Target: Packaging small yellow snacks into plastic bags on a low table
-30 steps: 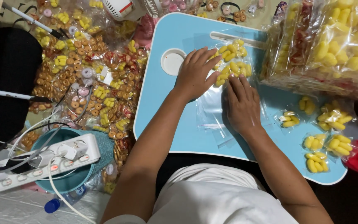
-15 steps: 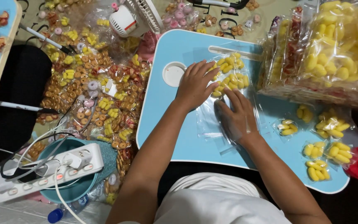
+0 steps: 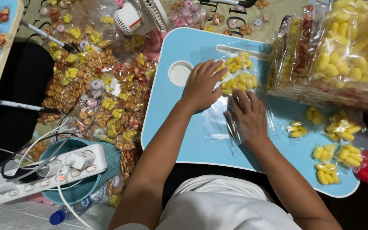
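The left hand [image 3: 202, 85] lies flat and open beside loose yellow snacks [image 3: 237, 76]. The right hand [image 3: 247, 117] presses open on a clear bag [image 3: 216, 123], gripping nothing.

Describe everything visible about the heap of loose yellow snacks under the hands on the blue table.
The heap of yellow snacks is a loose spread of small, oblong, puffy-looking pieces, bright yellow and matte. They lie on clear plastic bags spread flat on the light blue table, just below a long slot in its top. The left hand rests palm down at the heap's left edge, fingers touching some pieces. The right hand lies just below it, fingertips reaching its lower edge.
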